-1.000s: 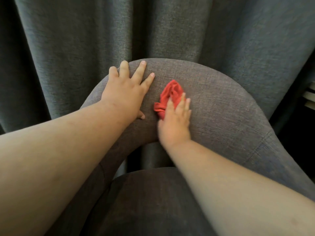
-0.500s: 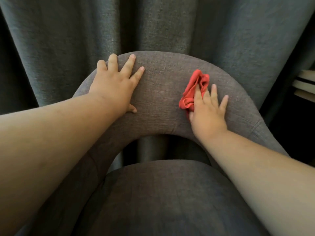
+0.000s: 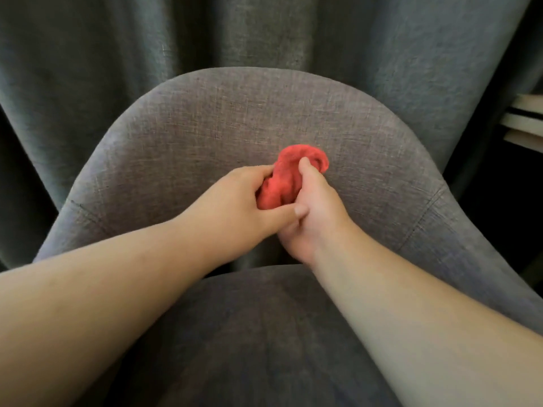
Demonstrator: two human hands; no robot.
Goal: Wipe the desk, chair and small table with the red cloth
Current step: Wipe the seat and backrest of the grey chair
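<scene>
A grey fabric chair [image 3: 223, 121] fills the middle of the view, its curved backrest facing me and its seat below my forearms. The red cloth [image 3: 289, 177] is bunched in front of the backrest's lower centre. My left hand [image 3: 241, 201] grips the cloth's left side, thumb stretched across toward the other hand. My right hand [image 3: 314, 210] grips the cloth's right side, with a fingertip pressed into the top of the bunch. The two hands touch each other below the cloth. The desk and small table are not in view.
Dark grey curtains [image 3: 88, 69] hang close behind the chair, across the whole width of the view. At the right edge a pale shelf or ledge [image 3: 526, 118] shows beside a dark gap.
My left hand left the top of the backrest and came down to the cloth. My right hand pulled the cloth off the backrest's right side toward the centre; both hands now hold it.
</scene>
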